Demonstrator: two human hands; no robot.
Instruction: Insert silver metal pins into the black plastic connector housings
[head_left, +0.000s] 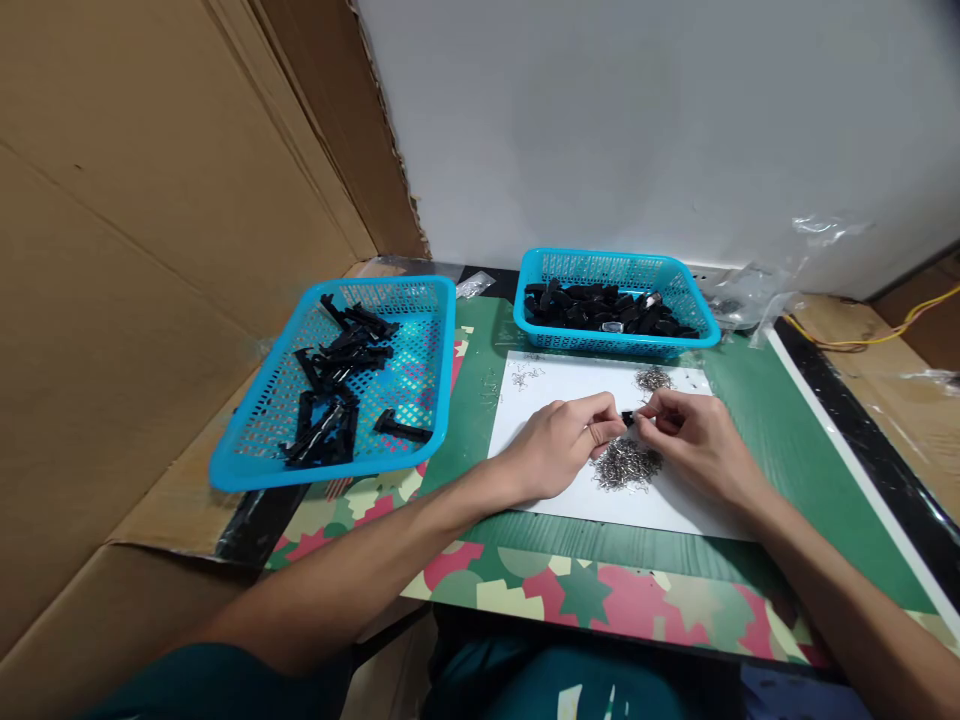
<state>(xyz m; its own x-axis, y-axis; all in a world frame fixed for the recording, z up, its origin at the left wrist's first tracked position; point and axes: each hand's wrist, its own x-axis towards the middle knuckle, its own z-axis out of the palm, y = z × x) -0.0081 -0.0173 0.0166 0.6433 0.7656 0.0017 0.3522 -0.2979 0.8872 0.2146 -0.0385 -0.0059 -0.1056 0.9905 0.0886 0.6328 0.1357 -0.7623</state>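
Observation:
Over the white sheet (555, 400), my left hand (559, 445) pinches a small black plastic part (628, 418) between thumb and fingers. My right hand (694, 440) meets it from the other side, its thumb and forefinger closed at the part's edge; whatever they hold is too small to make out. Just below my fingertips lies a pile of small metal springs or hooks (626, 467). A smaller pile of similar metal pieces (654, 379) sits behind my right hand, and a few loose ones (525, 372) are scattered at the sheet's far left.
A blue basket (444, 400) at the left holds several long black plastic parts (330, 400). Another blue basket (615, 345) at the back holds many black pieces (592, 308). Cardboard (165, 200) walls the left side; plastic bags (750, 295) lie at back right.

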